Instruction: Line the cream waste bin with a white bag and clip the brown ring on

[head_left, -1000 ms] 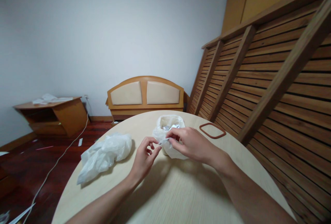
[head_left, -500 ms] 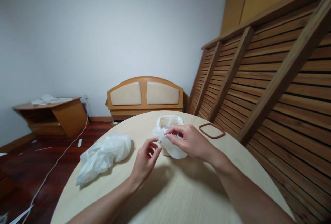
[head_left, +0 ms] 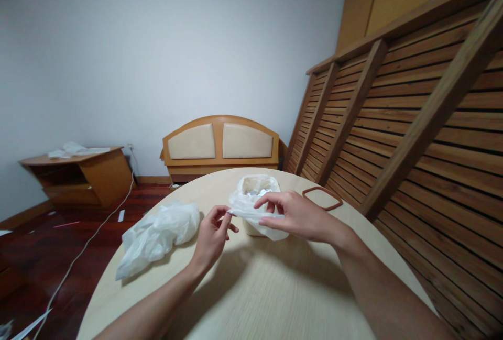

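A small cream bin stands on the round table, lined with a thin white plastic bag folded out over its rim. My left hand is at the bag's left side, thumb and forefinger pinched on the edge and pulling it out taut. On the near right side, my right hand rests against the folded-over plastic, its thumb and forefinger apart. To the right lies a reddish-brown rounded-square ring, flat on the table. A crumpled bundle of white plastic bags lies at the left.
The pale round table fills the foreground. Behind it stands a headboard with two padded panels. Slatted wooden panels lean along the right side. At the far left is a low wooden desk, with a cable across the floor.
My left hand has moved slightly left and up, drawing the bag's edge outward. My right hand's thumb and forefinger have spread apart. More of the bin's opening shows.
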Demonstrator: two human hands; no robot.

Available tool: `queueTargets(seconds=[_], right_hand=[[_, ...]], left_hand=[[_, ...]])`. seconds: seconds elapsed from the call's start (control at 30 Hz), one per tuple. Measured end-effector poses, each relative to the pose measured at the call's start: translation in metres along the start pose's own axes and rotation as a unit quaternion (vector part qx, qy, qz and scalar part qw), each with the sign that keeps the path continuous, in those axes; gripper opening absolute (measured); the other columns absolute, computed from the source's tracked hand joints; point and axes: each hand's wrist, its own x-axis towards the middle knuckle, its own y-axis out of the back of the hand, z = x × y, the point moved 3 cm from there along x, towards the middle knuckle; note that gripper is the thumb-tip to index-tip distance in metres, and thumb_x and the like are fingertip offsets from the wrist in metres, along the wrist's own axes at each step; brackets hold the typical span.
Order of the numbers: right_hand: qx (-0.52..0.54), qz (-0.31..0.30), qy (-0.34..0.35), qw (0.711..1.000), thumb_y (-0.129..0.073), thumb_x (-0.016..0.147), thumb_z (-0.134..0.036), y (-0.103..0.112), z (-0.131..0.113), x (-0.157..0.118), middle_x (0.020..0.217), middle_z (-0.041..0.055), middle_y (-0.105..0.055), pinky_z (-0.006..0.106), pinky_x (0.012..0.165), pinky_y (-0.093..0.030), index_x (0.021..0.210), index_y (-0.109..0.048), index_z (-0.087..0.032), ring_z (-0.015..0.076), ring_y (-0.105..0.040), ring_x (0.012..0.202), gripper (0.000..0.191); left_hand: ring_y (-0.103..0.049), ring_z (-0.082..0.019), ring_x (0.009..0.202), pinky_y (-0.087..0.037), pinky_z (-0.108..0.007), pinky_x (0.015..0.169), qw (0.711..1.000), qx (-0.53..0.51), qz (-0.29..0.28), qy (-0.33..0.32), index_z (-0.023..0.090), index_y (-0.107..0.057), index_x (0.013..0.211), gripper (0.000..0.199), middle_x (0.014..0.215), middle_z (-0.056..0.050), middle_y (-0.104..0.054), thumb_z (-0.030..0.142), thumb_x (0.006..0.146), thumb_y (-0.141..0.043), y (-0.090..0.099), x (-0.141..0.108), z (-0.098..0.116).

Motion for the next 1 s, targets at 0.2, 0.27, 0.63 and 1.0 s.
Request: queueTargets(seconds=[0.2,0.27,0.63,1.0], right_hand=[[-0.003,-0.022,-0.016,1.0,-0.07,0.082,-0.031,0.02,0.018,-0.008,0.09,0.0031,-0.068,0.025,0.069,-0.045,0.11,-0.07,-0.019,0.0156,-0.06,0.076,0.03],[-0.003,-0.03,-0.024,0.999,-0.068,0.082,-0.029,0.025,0.023,-0.01,0.089,0.003,-0.067,0.025,0.067,-0.044,0.11,-0.07,-0.018,0.0151,-0.058,0.074,0.03],[0.012,0.024,-0.057,0.998,-0.06,0.089,-0.043,0.045,0.041,-0.016,0.086,0.005,-0.07,0.027,0.063,-0.043,0.097,-0.073,-0.017,0.0156,-0.057,0.071,0.03],[0.021,0.038,-0.061,0.997,-0.062,0.088,-0.046,0.044,0.044,-0.01,0.073,0.0005,-0.061,0.023,0.054,-0.035,0.097,-0.072,-0.018,0.0125,-0.051,0.063,0.032]], left_hand=[[-0.074,-0.019,0.069,-0.045,-0.018,0.043,0.996,-0.033,0.03,0.082,0.017,-0.055,0.096,0.048,0.108,-0.011,-0.069,0.063,0.081,-0.06,0.011,0.01,-0.002],[-0.076,-0.022,0.075,-0.046,-0.018,0.046,0.992,-0.049,0.031,0.109,0.018,-0.054,0.094,0.047,0.109,-0.01,-0.069,0.063,0.082,-0.06,0.013,0.012,-0.007],[-0.073,-0.026,0.097,-0.054,-0.024,0.055,0.998,-0.029,-0.017,0.054,0.02,-0.058,0.113,0.056,0.121,-0.014,-0.067,0.05,0.071,-0.077,0.007,0.019,-0.009],[-0.074,-0.023,0.078,-0.047,-0.02,0.047,0.997,0.004,0.082,0.009,0.016,-0.062,0.092,0.044,0.094,-0.009,-0.07,0.056,0.075,-0.067,0.01,0.067,0.003]])
